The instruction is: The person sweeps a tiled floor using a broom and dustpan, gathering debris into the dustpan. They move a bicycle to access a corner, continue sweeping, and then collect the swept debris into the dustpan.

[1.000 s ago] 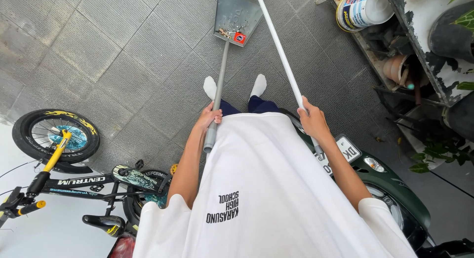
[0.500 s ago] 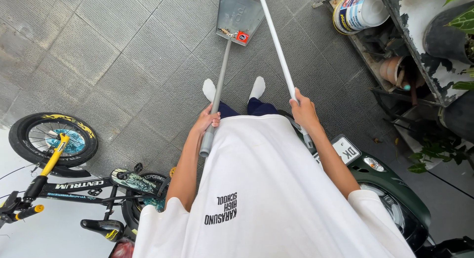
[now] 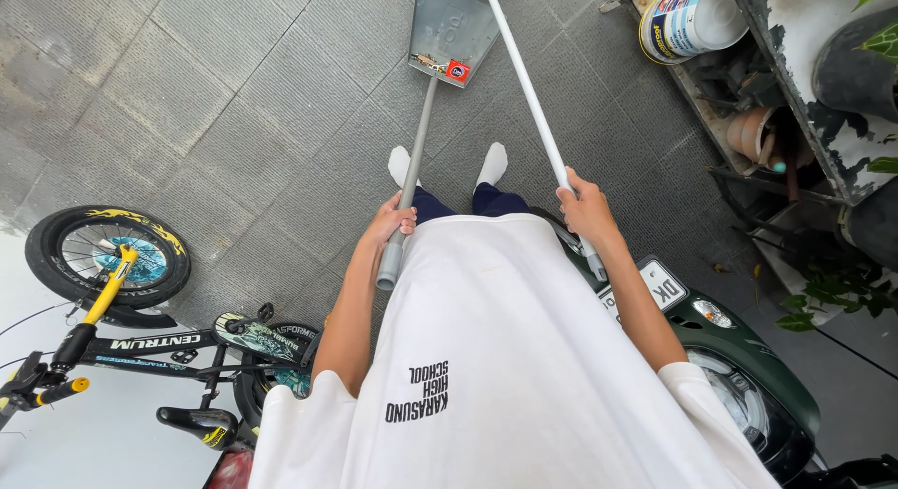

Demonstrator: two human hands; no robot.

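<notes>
dustpan (image 3: 452, 26) sits flat on the far tiles, scraps in it; my left hand (image 3: 391, 222) wraps its long handle upright, right hand (image 3: 586, 211) clasps the white pole (image 3: 524, 82) slanting alongside.

Left hand (image 3: 391, 220), right hand (image 3: 587, 208) clenched

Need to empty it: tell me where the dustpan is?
Head view, top centre: the dustpan lies on the tiles ahead of the feet, its handle in the left hand.
</notes>
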